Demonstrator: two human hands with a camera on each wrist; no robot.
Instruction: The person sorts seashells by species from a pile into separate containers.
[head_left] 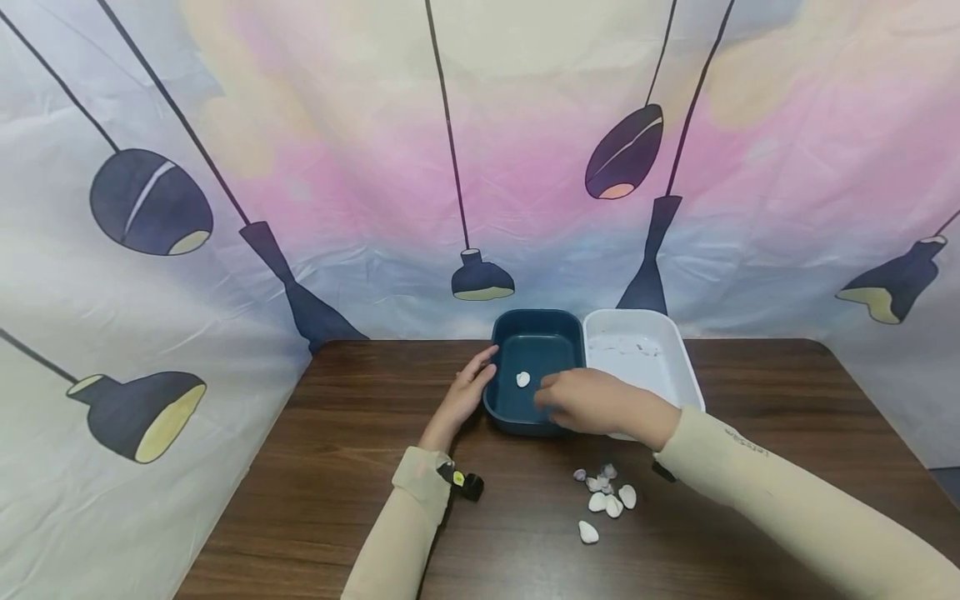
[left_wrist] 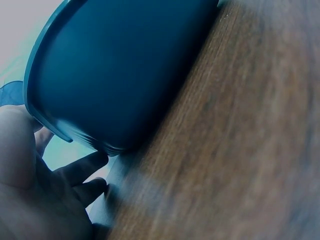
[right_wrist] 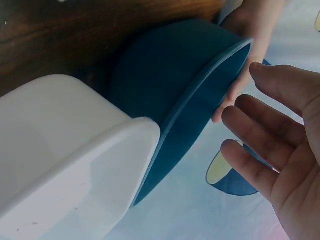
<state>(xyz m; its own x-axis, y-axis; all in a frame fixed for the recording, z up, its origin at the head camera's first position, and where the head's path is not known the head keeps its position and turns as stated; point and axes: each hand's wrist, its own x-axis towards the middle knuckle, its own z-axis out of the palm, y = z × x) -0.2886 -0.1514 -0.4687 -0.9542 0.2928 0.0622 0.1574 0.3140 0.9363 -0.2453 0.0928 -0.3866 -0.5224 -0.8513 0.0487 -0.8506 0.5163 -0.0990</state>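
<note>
Near the table's [head_left: 360, 417] back edge, the left hand [head_left: 461, 400] is resting relaxed, extended fingers against the blue tray's [head_left: 538, 348] left side. The right hand [head_left: 592, 402] is hovering empty over its right edge, fingers loosely bent. A white shell [head_left: 522, 379] is lying inside.

brown table [head_left: 315, 467] | teal tub [head_left: 540, 354] | white tub [head_left: 626, 329] beside it | small pale pieces [head_left: 597, 502], loosely grouped

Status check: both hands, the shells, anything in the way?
Left hand against teal tray. Right hand over it, holding nothing. One white shell inside, other shells on table. Right hand partly blocks head view of white tray.
</note>
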